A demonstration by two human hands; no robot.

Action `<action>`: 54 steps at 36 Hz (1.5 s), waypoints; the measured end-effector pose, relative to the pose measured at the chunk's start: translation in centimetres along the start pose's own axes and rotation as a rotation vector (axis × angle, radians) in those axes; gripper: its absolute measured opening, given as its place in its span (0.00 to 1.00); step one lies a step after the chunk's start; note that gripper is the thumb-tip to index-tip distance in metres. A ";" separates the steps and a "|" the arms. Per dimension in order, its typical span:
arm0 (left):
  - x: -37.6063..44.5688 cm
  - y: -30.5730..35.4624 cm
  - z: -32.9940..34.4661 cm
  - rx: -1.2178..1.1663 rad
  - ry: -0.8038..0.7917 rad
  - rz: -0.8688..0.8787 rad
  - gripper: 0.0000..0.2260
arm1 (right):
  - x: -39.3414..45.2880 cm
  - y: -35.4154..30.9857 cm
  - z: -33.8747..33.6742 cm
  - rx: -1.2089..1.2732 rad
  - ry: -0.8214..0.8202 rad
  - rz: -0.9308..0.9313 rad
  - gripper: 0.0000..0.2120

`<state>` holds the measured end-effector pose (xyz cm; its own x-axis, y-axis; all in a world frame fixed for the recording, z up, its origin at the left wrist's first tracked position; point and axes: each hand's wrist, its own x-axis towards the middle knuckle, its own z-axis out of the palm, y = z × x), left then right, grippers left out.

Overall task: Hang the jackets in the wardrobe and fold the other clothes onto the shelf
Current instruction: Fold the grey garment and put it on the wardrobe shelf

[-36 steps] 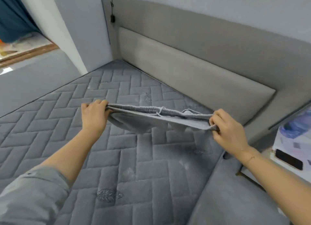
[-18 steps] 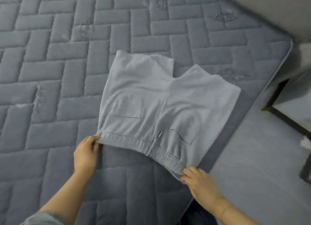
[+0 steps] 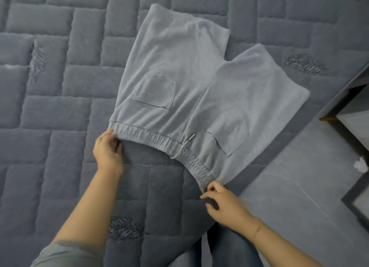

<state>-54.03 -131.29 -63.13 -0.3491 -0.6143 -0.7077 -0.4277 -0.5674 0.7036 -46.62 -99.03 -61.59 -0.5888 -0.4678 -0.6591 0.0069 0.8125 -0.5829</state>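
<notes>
A pair of light grey shorts (image 3: 189, 83) lies spread flat on the quilted grey mattress (image 3: 60, 111), legs pointing away from me, back pockets up. The elastic waistband with its drawstring runs nearest me. My left hand (image 3: 107, 151) pinches the left end of the waistband. My right hand (image 3: 223, 203) pinches the right end, close to the mattress's edge.
The bed's grey side ledge (image 3: 289, 187) runs along the right. Beyond it stands a bedside table (image 3: 351, 115) and a dark-framed thing (image 3: 357, 203) at the right edge. A small white scrap (image 3: 361, 164) lies on the ledge. My legs in jeans (image 3: 229, 250) show below.
A second ago both hands held the shorts up in the air by the waistband. They have since come down flat on the mattress, and my view has tilted downward.
</notes>
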 end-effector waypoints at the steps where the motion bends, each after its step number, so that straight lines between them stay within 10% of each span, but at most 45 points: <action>1: -0.4 0.3 0.5 -0.116 -0.008 -0.097 0.11 | 0.2 -0.2 -0.9 0.099 -0.021 0.018 0.10; 10: 1.4 0.7 5.4 -0.373 0.279 -0.223 0.41 | 10.7 -1.6 -11.6 0.521 0.125 0.085 0.15; 19: 2.8 -1.5 7.2 -0.330 0.477 -0.072 0.14 | 27.4 -6.5 -24.5 0.371 0.216 -0.044 0.10; 29: 4.0 -1.9 7.3 -0.317 0.521 -0.073 0.12 | 41.2 -18.2 -29.5 0.463 0.228 0.073 0.09; 40: 3.8 -2.5 7.2 -0.325 0.526 0.002 0.11 | 46.9 -20.5 -29.2 -0.213 0.258 0.079 0.23; 49: 1.3 -1.5 6.4 -0.230 0.321 0.092 0.09 | 37.8 -15.9 -30.6 0.774 0.440 -0.019 0.13; 54: -4.6 0.2 6.7 0.039 0.241 0.484 0.14 | 26.9 -9.7 -33.7 0.987 0.531 -0.064 0.10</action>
<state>-58.14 -124.88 -60.12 -0.3147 -0.9114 -0.2653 -0.2979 -0.1705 0.9392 -89.76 -107.83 -57.64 -0.8794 -0.1000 -0.4655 0.4628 0.0504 -0.8851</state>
